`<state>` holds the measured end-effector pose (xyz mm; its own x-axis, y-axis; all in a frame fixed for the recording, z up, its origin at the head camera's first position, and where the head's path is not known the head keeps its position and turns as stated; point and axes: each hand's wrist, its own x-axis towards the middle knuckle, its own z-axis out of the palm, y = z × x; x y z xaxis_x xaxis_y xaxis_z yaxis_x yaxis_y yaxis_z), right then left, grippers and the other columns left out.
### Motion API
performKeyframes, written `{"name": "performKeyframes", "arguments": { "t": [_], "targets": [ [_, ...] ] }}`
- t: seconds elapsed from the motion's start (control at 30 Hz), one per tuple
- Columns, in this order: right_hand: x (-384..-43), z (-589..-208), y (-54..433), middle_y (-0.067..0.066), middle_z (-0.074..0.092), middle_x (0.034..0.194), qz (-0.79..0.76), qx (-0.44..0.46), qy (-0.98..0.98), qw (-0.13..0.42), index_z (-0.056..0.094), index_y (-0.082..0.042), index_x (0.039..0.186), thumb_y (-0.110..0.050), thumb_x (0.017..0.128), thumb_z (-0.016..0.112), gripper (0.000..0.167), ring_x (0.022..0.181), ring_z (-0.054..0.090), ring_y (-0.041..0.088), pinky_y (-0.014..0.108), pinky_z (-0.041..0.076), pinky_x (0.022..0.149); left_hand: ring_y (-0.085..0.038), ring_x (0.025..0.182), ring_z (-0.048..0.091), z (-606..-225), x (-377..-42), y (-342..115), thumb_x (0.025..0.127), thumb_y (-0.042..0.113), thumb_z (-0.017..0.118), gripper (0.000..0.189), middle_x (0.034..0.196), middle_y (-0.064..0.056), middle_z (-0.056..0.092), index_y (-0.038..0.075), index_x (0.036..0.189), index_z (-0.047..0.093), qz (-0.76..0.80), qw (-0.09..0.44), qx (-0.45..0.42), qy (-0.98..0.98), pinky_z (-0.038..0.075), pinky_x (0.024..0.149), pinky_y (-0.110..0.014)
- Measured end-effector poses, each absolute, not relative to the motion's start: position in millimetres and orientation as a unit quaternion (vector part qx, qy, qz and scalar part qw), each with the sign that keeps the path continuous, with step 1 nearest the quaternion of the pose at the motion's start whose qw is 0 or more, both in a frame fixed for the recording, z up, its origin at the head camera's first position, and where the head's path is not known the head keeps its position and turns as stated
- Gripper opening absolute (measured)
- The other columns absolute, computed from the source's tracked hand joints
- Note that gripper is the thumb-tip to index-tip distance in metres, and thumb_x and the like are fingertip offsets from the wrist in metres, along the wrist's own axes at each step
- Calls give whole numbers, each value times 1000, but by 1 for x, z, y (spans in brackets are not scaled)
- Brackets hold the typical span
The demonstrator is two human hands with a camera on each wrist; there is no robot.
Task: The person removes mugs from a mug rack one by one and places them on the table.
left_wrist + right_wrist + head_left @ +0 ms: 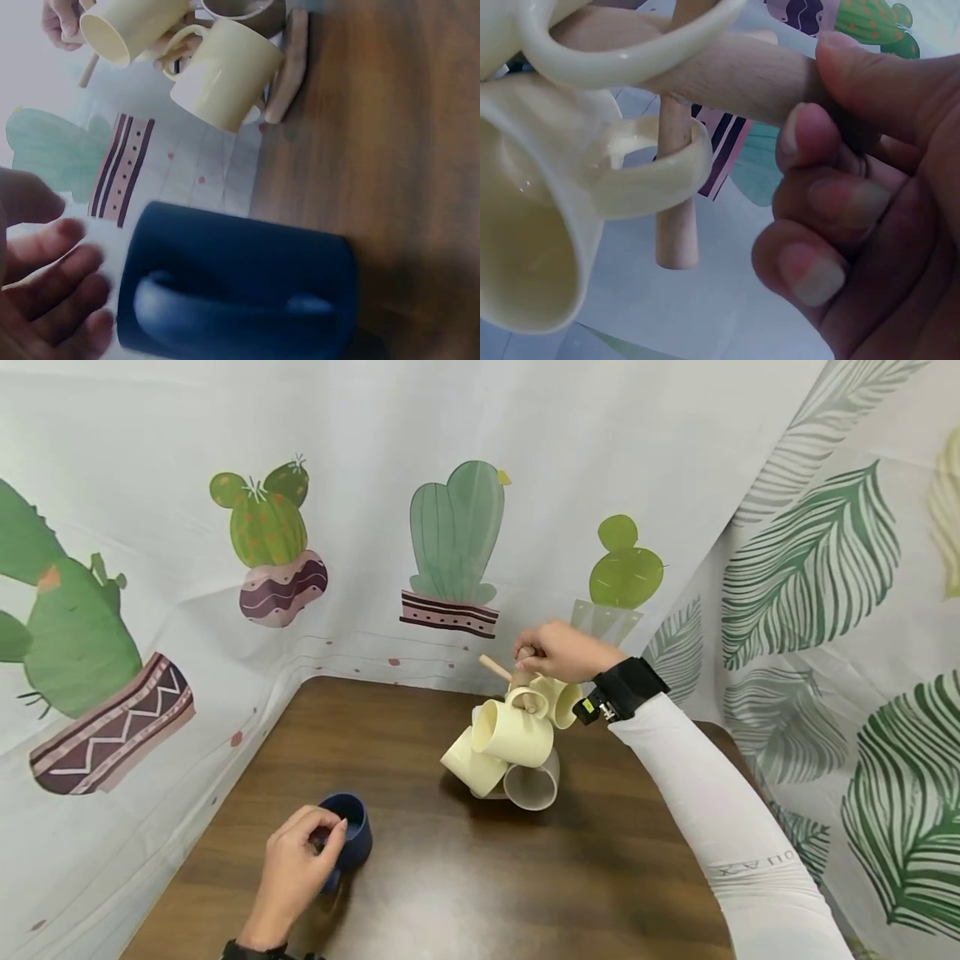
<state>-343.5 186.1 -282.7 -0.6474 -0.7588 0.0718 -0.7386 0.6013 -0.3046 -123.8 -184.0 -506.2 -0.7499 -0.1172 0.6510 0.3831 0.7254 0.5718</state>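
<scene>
My right hand (566, 650) grips the top of the central post of a wooden mug tree (735, 79). Several cream mugs (521, 737) hang from its pegs (676, 236) by their handles, and a greyish mug (534, 783) hangs low at the front. Nearer me on the left, a dark blue mug (362, 842) stands upright on the table. Close over its left side is my left hand (294, 864). In the left wrist view, the fingers (64, 289) are loosely bent beside the blue mug's rim, apart from it, and the mug's handle faces the camera.
The brown wooden table (420, 877) carries the mug tree near its back edge. A white cloth (360, 510) printed with cacti and leaves hangs behind and along both sides. One bare peg (495, 667) juts up left of the post.
</scene>
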Motion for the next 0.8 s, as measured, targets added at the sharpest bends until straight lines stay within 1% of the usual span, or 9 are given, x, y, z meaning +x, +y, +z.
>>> {"name": "performKeyframes", "arguments": {
  "t": [0.07,0.13,0.2,0.27,0.33,0.43,0.57,0.7,0.8],
  "targets": [
    [-341,-286,187,5,75,92,-159,-415,896,25,73,-4,107,-13,102,65,13,74,60,12,29,51,68,-2,78,56,-514,-115,-187,75,-6,82,21,83,1,67,11,75,70,-357,380,-68,-851,45,71,-8],
    [-339,-289,188,5,74,88,-165,-409,897,18,73,-4,105,-13,101,67,12,70,58,12,28,49,65,-2,80,55,-523,-107,-190,71,-8,83,21,84,-2,68,9,75,71,-356,409,-52,-839,44,73,-9],
    [-338,-290,188,5,71,82,-171,-401,900,10,73,-4,103,-14,101,67,12,66,53,12,27,45,62,-1,77,54,-532,-99,-192,69,-8,85,23,81,-2,66,8,76,71,-368,414,-31,-832,44,71,-9],
    [-338,-290,188,3,67,77,-174,-394,902,-4,74,-4,101,-15,101,67,12,63,49,11,26,41,60,0,72,55,-538,-94,-192,69,-7,87,23,79,-2,65,6,78,70,-393,394,-2,-831,45,66,-9],
    [-338,-289,188,2,63,72,-177,-388,904,-16,75,-5,99,-15,101,67,12,60,45,10,27,37,59,0,69,56,-544,-92,-190,71,-4,89,24,78,-2,64,6,80,69,-417,361,30,-833,47,64,-8],
    [-339,-288,186,-1,58,68,-178,-379,907,-41,75,-7,91,-16,101,68,15,59,43,9,27,35,59,1,66,57,-548,-91,-185,74,-2,90,23,78,-3,65,5,81,69,-447,322,65,-832,49,61,-8],
    [-337,-291,182,1,60,69,-185,-354,914,-68,74,-6,84,-16,99,69,18,59,44,10,26,34,57,5,65,57,-551,-92,-182,75,-2,89,20,76,-4,67,5,80,71,-463,310,80,-827,50,59,-9],
    [-333,-295,175,5,64,72,-189,-319,925,-83,73,-3,81,-16,97,70,20,59,46,12,25,35,55,5,64,58,-553,-92,-181,75,-2,90,21,75,-2,68,7,77,72,-468,304,89,-825,50,59,-9],
    [-331,-296,171,5,62,71,-188,-294,932,-95,72,-3,77,-17,96,70,23,60,48,13,25,37,56,5,64,58,-554,-92,-181,74,-2,90,22,74,0,67,9,76,71,-466,302,90,-827,51,60,-9]
  ]
}}
